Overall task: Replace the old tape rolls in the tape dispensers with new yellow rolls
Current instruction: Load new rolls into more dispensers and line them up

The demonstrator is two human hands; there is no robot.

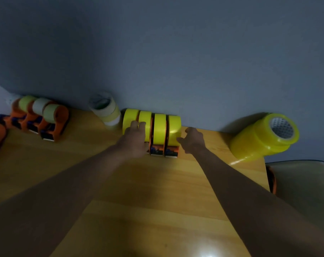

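- Left hand (pixel 136 135) rests its fingers over the refilled dispensers (pixel 158 134), at 12 o'clock on the tabletop (pixel 157 191).
- Right hand (pixel 191 140): grip loose, holding nothing.
- Square the row gently against the wall; old-roll dispensers (pixel 44 117) wait at 10 o'clock.

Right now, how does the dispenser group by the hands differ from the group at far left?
The four dispensers at centre carry bright yellow rolls; the far-left dispensers carry paler, greenish and whitish rolls. The centre group is flanked by hands, the left hand resting on it and the right hand beside it; nothing touches the left group. Both groups have orange bodies and sit on the wooden table against the wall.
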